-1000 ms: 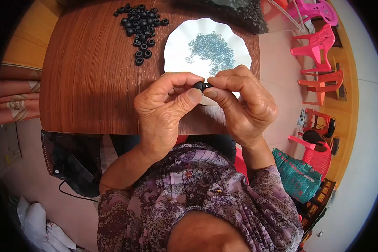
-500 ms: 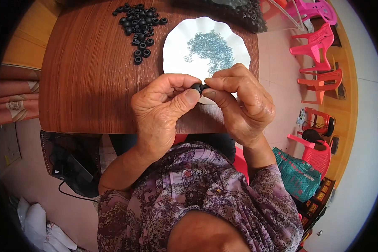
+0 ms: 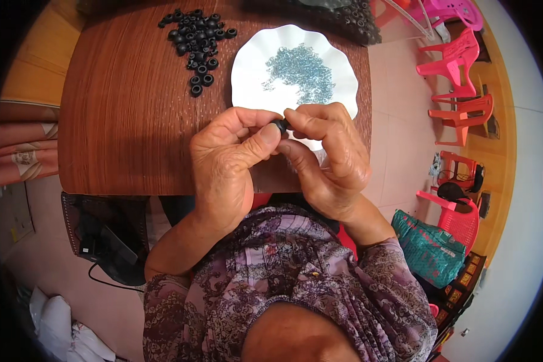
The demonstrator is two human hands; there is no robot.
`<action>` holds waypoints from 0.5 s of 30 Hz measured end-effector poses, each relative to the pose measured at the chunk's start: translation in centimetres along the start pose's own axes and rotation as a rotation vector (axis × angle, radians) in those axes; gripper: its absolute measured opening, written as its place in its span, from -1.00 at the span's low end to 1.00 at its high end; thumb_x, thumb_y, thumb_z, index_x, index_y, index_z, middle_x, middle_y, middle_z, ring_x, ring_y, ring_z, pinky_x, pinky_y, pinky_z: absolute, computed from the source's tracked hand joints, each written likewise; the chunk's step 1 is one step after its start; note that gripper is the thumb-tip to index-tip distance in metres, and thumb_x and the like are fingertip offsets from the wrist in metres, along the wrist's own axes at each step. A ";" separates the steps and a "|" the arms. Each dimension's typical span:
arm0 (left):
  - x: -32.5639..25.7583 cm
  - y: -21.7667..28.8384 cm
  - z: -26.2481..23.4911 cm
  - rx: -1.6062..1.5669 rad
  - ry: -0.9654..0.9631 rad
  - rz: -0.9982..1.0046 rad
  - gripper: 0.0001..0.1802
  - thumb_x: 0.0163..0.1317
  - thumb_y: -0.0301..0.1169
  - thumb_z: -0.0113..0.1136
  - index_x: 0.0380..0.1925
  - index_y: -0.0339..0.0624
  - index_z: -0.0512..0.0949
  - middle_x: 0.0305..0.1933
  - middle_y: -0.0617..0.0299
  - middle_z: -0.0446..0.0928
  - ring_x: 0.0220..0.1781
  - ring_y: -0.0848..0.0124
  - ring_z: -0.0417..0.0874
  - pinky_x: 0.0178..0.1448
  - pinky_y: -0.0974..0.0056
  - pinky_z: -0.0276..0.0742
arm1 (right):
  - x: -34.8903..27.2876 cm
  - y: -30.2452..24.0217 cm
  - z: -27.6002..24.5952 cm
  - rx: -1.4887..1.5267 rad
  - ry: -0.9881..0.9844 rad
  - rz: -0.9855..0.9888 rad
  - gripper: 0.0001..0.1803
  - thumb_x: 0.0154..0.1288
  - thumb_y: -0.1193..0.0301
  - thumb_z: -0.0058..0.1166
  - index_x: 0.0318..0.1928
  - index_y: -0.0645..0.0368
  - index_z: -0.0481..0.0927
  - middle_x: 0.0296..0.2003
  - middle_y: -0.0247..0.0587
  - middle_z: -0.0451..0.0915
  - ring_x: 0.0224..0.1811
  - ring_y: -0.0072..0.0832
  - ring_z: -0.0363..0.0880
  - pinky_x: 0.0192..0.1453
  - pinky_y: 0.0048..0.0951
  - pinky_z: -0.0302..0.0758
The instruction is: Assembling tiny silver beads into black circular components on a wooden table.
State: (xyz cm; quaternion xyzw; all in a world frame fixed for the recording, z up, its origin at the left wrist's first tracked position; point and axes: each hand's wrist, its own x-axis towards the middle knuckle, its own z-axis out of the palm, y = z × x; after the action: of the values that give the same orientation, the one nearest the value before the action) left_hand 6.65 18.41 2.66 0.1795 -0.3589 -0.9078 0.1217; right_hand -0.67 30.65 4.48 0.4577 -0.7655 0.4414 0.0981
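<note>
Over the near rim of a white scalloped plate (image 3: 247, 90), my two hands meet at a small round black rubber-like part (image 3: 280, 125). My left hand (image 3: 229, 157) pinches it between thumb and forefinger. From the other side, the curled fingers of my right hand (image 3: 332, 151) press on the same part, its thumb sitting lower. Fingertips cover most of the part, so its far side is hidden. On the plate lies a heap of tiny bluish clear rings or coils (image 3: 301, 69), too small to tell exactly. A loose cluster of similar black parts (image 3: 199, 39) is spread at the table's far left.
The brown wooden table (image 3: 120, 120) ends just in front of my body. A clear bag of black parts (image 3: 353, 21) stands at its far right corner. Pink and red plastic chairs (image 3: 455, 66) line the right wall, near a green bag (image 3: 428, 247). A black chair (image 3: 105, 235) is lower left.
My right hand has shifted slightly left, and its thumb has dropped lower, away from the black part. My left hand stays pinched on it. The whole view has shifted a little.
</note>
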 end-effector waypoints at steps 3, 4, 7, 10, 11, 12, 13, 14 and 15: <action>-0.1 0.1 0.7 -0.045 0.025 -0.010 -0.88 0.18 -0.56 0.17 -0.29 -0.40 0.54 -0.35 0.22 0.57 -0.33 0.57 0.53 -0.17 0.50 0.43 | -0.2 0.3 0.4 -0.094 0.044 -0.060 -0.58 -0.16 0.73 0.26 -0.17 0.34 0.53 -0.30 -0.05 0.55 -0.37 -0.37 0.50 -0.37 -0.46 0.46; -0.1 0.0 0.8 -0.043 0.022 -0.011 -0.88 0.18 -0.56 0.17 -0.29 -0.40 0.54 -0.35 0.22 0.57 -0.33 0.57 0.53 -0.17 0.50 0.43 | -0.2 0.3 0.6 -0.095 0.047 -0.059 -0.58 -0.16 0.73 0.26 -0.17 0.34 0.53 -0.30 -0.05 0.55 -0.37 -0.37 0.50 -0.37 -0.46 0.46; -0.1 -0.1 0.9 -0.074 0.023 -0.043 -0.88 0.19 -0.54 0.16 -0.30 -0.40 0.54 -0.33 0.21 0.57 -0.31 0.56 0.53 -0.14 0.50 0.43 | -0.1 0.3 1.1 -0.198 0.106 -0.099 -0.58 -0.21 0.76 0.24 -0.21 0.34 0.53 -0.31 -0.06 0.54 -0.40 -0.34 0.47 -0.41 -0.45 0.43; -0.2 -0.3 0.9 -0.090 0.047 -0.050 -0.87 0.20 -0.53 0.16 -0.30 -0.41 0.54 -0.32 0.20 0.57 -0.29 0.56 0.53 -0.11 0.50 0.43 | 0.1 0.4 1.4 -0.217 0.160 -0.129 -0.58 -0.27 0.78 0.19 -0.25 0.34 0.52 -0.34 -0.07 0.53 -0.42 -0.30 0.46 -0.43 -0.43 0.41; -0.2 -0.3 1.0 -0.087 0.046 -0.024 -0.87 0.20 -0.54 0.16 -0.29 -0.41 0.54 -0.31 0.20 0.57 -0.28 0.56 0.53 -0.11 0.49 0.42 | 0.2 0.5 1.5 -0.232 0.169 -0.160 -0.59 -0.28 0.78 0.18 -0.26 0.34 0.52 -0.36 -0.07 0.53 -0.42 -0.28 0.46 -0.43 -0.41 0.41; -0.1 -0.2 1.0 -0.082 0.042 0.010 -0.87 0.20 -0.55 0.16 -0.29 -0.41 0.54 -0.31 0.21 0.57 -0.28 0.56 0.53 -0.10 0.49 0.42 | 0.5 0.6 1.6 -0.245 0.181 -0.197 -0.59 -0.29 0.77 0.17 -0.27 0.34 0.52 -0.38 -0.07 0.53 -0.42 -0.26 0.46 -0.43 -0.39 0.41; -0.1 -0.2 1.0 -0.076 0.041 0.023 -0.87 0.20 -0.55 0.16 -0.29 -0.41 0.54 -0.31 0.21 0.57 -0.28 0.56 0.53 -0.10 0.49 0.42 | 0.6 0.7 1.8 -0.239 0.189 -0.208 -0.59 -0.29 0.77 0.17 -0.27 0.34 0.52 -0.38 -0.07 0.53 -0.42 -0.26 0.46 -0.43 -0.39 0.41; -0.1 -0.4 0.9 -0.073 0.050 0.032 -0.88 0.20 -0.56 0.15 -0.29 -0.42 0.54 -0.30 0.21 0.57 -0.28 0.56 0.52 -0.10 0.49 0.42 | 0.6 0.7 1.9 -0.251 0.182 -0.220 -0.60 -0.29 0.76 0.17 -0.28 0.34 0.52 -0.39 -0.06 0.53 -0.44 -0.25 0.45 -0.43 -0.37 0.40; -0.1 -0.6 0.8 -0.069 0.061 0.042 -0.88 0.20 -0.57 0.15 -0.29 -0.42 0.54 -0.29 0.22 0.56 -0.27 0.56 0.52 -0.09 0.49 0.42 | 0.7 0.7 1.9 -0.261 0.176 -0.233 -0.62 -0.29 0.75 0.16 -0.29 0.35 0.52 -0.41 -0.06 0.53 -0.45 -0.24 0.45 -0.43 -0.36 0.40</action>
State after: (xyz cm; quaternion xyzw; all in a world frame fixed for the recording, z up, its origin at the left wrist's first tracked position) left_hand 6.30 19.34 2.84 0.1950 -0.3274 -0.9110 0.1577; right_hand -1.11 28.92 3.30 0.4862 -0.7467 0.3623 0.2734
